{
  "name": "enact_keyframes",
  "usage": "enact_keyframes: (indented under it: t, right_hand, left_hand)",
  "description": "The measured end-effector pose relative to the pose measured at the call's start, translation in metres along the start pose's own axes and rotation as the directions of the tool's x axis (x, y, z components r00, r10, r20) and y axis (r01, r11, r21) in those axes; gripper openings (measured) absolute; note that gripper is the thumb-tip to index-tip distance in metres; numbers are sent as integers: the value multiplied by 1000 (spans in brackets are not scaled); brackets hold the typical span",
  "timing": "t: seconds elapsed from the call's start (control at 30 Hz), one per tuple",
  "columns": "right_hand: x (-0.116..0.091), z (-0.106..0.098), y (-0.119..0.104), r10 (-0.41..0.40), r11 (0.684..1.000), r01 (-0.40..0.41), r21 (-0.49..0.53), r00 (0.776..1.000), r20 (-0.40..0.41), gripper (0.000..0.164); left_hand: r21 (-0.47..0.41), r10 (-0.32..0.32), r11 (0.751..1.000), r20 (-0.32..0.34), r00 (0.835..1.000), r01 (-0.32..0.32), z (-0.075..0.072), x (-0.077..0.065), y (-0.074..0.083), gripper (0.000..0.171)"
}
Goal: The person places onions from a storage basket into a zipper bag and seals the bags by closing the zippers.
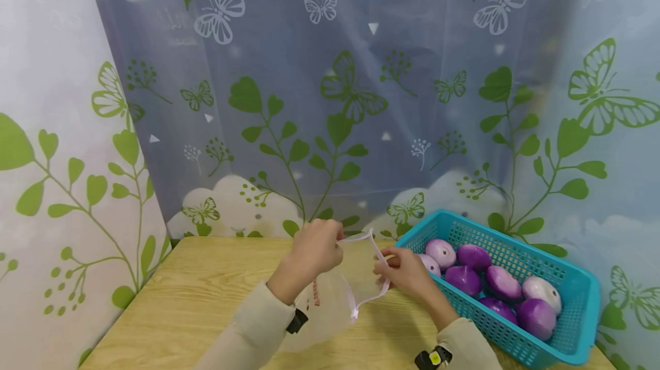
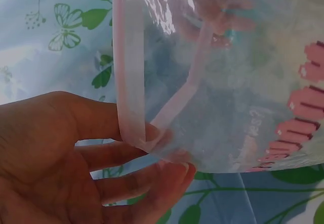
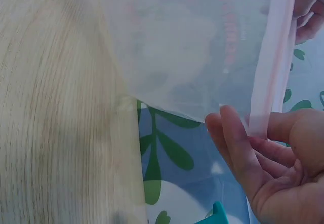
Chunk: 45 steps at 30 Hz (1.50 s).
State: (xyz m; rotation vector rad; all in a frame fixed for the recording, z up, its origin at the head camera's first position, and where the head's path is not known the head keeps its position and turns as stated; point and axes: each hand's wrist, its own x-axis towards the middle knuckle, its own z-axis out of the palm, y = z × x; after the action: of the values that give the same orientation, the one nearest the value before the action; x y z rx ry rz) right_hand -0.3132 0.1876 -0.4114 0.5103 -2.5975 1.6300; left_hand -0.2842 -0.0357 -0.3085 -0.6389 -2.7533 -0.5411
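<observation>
Clear bag (image 1: pixel 330 307) over the desk (image 1: pixel 222 284), mouth spread between both hands.
Head: left grip (image 1: pixel 315 247) pinches the pink rim (image 1: pixel 376 243) at far left, right grip (image 1: pixel 409 271) at right; basket (image 1: pixel 577 324) of purple onions (image 1: pixel 463 280) stands right. I'd pull evenly, keep the mouth wide. Left wrist: rim corner nipped; don't crush the opening. Right wrist: other corner pinched; thin film could slip, so stay on the rim.

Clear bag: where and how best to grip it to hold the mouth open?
Probably pinch the pale pink rim on opposite sides, left hand from the left, right hand from the right. The film below looks thin and floppy, while the rim gapes between those sides.
</observation>
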Motion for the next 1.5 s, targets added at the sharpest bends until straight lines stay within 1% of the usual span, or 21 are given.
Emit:
enact_keyframes:
  t: [0.07, 0.1, 0.2, 0.3, 0.4, 0.5, 0.6, 0.7, 0.83, 0.9, 1.0, 1.07, 1.17, 1.3, 1.43, 1.5]
  right_hand:
    - [1, -1, 0, 2, 999, -3, 37, 1000, 19, 31]
    - [1, -2, -1, 1, 999, -3, 54, 999, 32, 32]
    - [2, -2, -2, -20, 996, 14, 88, 997, 70, 37]
    - [3, -3, -4, -39, 997, 34, 74, 996, 76, 38]
    - [4, -2, -3, -46, 998, 44, 37, 997, 58, 35]
    - [4, -2, -2, -55, 998, 55, 8, 998, 43, 30]
    - [5, -2, 0, -76, 997, 77, -7, 997, 28, 28]
    - [6, -2, 0, -107, 994, 107, -27, 994, 11, 28]
    - [6, -2, 0, -134, 990, 134, -38, 991, 2, 29]
    - [6, -3, 0, -138, 990, 138, -35, 990, 1, 29]
    - [6, -3, 0, -133, 991, 133, -32, 991, 2, 27]
    - [6, -3, 1, -133, 991, 133, -33, 991, 8, 26]
    - [6, -2, 2, -141, 989, 142, -42, 990, 14, 25]
    - [7, -3, 2, -158, 986, 158, -52, 987, 16, 27]
    - [8, -4, 2, -164, 985, 165, -47, 986, 20, 27]
    - [8, -3, 2, -169, 985, 170, -38, 985, 29, 26]
  left_hand:
    - [-19, -8, 1000, 15, 1000, 8, -1, 2, -2, 16]
    - [-25, -14, 1000, 18, 1000, 14, -1, 3, -3, 14]
    - [-44, -32, 998, 30, 999, 34, -2, 5, -6, 15]
    - [-34, -53, 998, 40, 998, 55, -1, 6, -9, 8]
    - [-6, -74, 997, 74, 994, 75, -3, 7, -11, 5]
    - [-5, -90, 996, 103, 991, 91, -4, 9, -14, 4]
    - [-55, -86, 994, 114, 990, 93, -5, 11, -18, 4]
    - [-140, -99, 983, 134, 986, 118, -4, 10, -22, 6]
    - [-266, -120, 949, 194, 974, 170, -3, 7, -28, 9]
    - [-313, -119, 932, 217, 969, 184, -2, 6, -30, 10]
    - [-370, -116, 908, 230, 966, 198, 0, 5, -32, 10]
    - [-412, -113, 887, 239, 964, 207, 2, 5, -33, 11]
    - [-477, -119, 848, 254, 960, 232, 6, 4, -35, 16]
    - [-557, -127, 788, 269, 955, 262, 10, 1, -38, 19]
    - [-609, -123, 746, 271, 955, 269, 14, -4, -41, 17]
    - [-625, -122, 732, 272, 955, 271, 17, -6, -42, 15]
